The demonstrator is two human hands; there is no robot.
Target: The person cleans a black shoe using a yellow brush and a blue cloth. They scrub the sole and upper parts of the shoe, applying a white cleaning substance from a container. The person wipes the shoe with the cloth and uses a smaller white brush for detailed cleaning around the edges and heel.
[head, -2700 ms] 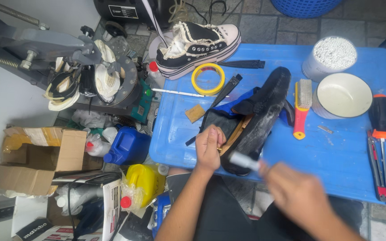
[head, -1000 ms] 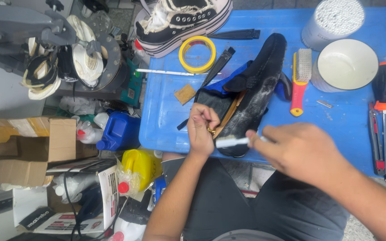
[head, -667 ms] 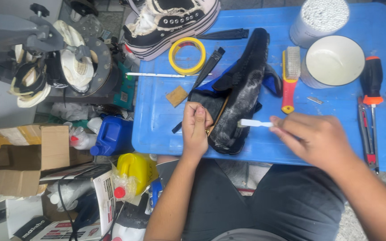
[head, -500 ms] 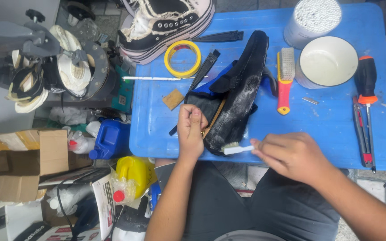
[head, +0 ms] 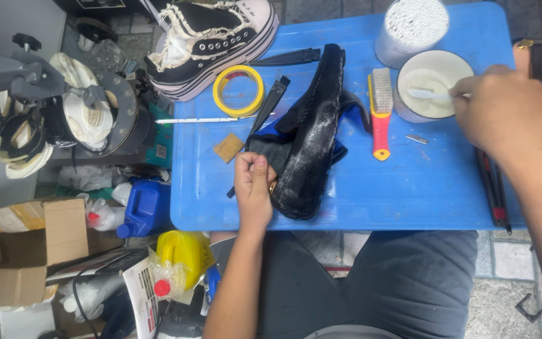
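left hand: fingers clamped on black shoe edge
right hand: fingers pinching small white brush, bristles in white bowl

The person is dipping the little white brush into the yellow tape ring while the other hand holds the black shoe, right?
Not quite. In the head view the right hand dips the small white brush into the white bowl, not the yellow tape ring. The left hand does hold the black shoe.
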